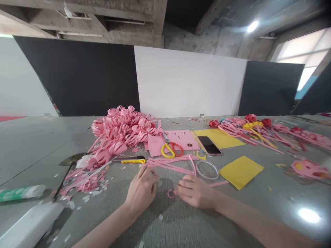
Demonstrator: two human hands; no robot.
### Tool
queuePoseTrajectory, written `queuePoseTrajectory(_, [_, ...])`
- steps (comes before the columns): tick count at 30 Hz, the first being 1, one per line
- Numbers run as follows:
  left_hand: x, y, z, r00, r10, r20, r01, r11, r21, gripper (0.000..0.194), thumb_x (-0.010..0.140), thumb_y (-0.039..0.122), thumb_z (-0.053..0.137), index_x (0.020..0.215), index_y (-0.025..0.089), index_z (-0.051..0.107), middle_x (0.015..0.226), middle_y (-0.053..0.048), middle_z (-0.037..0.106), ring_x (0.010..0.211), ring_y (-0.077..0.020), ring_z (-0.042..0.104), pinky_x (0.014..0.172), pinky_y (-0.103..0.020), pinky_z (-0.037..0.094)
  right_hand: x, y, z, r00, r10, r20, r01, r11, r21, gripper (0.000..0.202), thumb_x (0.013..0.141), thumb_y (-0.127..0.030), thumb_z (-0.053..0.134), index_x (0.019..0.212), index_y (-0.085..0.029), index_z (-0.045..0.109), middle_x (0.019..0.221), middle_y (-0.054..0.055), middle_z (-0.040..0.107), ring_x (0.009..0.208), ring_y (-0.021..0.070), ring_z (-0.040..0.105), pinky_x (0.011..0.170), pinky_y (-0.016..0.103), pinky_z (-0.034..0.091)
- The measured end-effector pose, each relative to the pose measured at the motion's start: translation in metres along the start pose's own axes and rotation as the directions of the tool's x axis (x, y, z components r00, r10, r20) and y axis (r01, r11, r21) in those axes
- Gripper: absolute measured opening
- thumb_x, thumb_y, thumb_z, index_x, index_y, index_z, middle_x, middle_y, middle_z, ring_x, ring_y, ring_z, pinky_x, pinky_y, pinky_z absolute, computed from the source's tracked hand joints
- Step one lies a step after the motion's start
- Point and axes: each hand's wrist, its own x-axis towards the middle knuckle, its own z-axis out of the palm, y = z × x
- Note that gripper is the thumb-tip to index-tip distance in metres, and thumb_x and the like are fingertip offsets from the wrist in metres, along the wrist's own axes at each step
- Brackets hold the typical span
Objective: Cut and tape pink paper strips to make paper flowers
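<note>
My left hand [142, 186] is low over the grey surface, its fingers bent and partly turned away; what they hold, if anything, is hidden. My right hand [193, 191] has curled fingers pressed together, with a small pink paper ring [171, 194] at its fingertips. Just beyond both hands lie several pink paper strips [173, 166]. A roll of clear tape [207, 169] rests beyond my right hand. Past my left hand is a yellow utility knife [133, 161]. Scissors [172, 148] with yellow and red handles lie on a pink sheet [155, 145].
A pink paper heap [124, 125] stands at the back left. A phone [209, 145], a yellow sheet [241, 171] and paper flowers [248, 125] are to the right. At left are a green-and-white tube [22, 193] and a white box [32, 224]; scraps lie around.
</note>
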Motion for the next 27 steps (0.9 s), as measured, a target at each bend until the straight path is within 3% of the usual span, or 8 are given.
queuePoseTrajectory(4, [-0.003, 0.016, 0.0, 0.987, 0.114, 0.116, -0.082, 0.965, -0.247, 0.036, 0.063, -0.002, 0.04, 0.078, 0.02, 0.063, 0.077, -0.003, 0.05, 0.078, -0.0155, 0.046, 0.066, -0.025, 0.041, 0.003, -0.001, 0.001, 1.0, -0.011, 0.024, 0.011, 1.0, 0.023, 0.011, 0.081, -0.009, 0.048, 0.076, -0.011, 0.058, 0.074, 0.001, 0.057, 0.074, 0.0131, 0.049, 0.072, 0.03, 0.037])
queuePoseTrajectory(9, [-0.008, 0.024, 0.004, 0.96, 0.235, 0.149, -0.191, 0.946, -0.263, 0.033, 0.063, -0.002, 0.04, 0.076, 0.019, 0.062, 0.076, -0.004, 0.05, 0.076, -0.0167, 0.043, 0.065, -0.027, 0.038, 0.006, -0.001, 0.001, 0.996, -0.024, 0.088, 0.021, 0.999, 0.034, 0.017, 0.083, -0.009, 0.044, 0.072, -0.012, 0.057, 0.07, 0.001, 0.054, 0.069, 0.0124, 0.047, 0.068, 0.029, 0.036])
queuePoseTrajectory(27, [-0.009, 0.023, 0.005, 0.949, 0.247, 0.198, -0.19, 0.945, -0.268, 0.037, 0.065, -0.002, 0.038, 0.085, 0.019, 0.06, 0.078, -0.004, 0.05, 0.078, -0.0166, 0.043, 0.068, -0.027, 0.039, 0.007, -0.002, 0.0, 0.983, -0.088, 0.159, 0.086, 0.996, 0.02, 0.018, 0.084, -0.011, 0.042, 0.075, -0.012, 0.057, 0.073, 0.002, 0.054, 0.072, 0.0132, 0.048, 0.068, 0.029, 0.035])
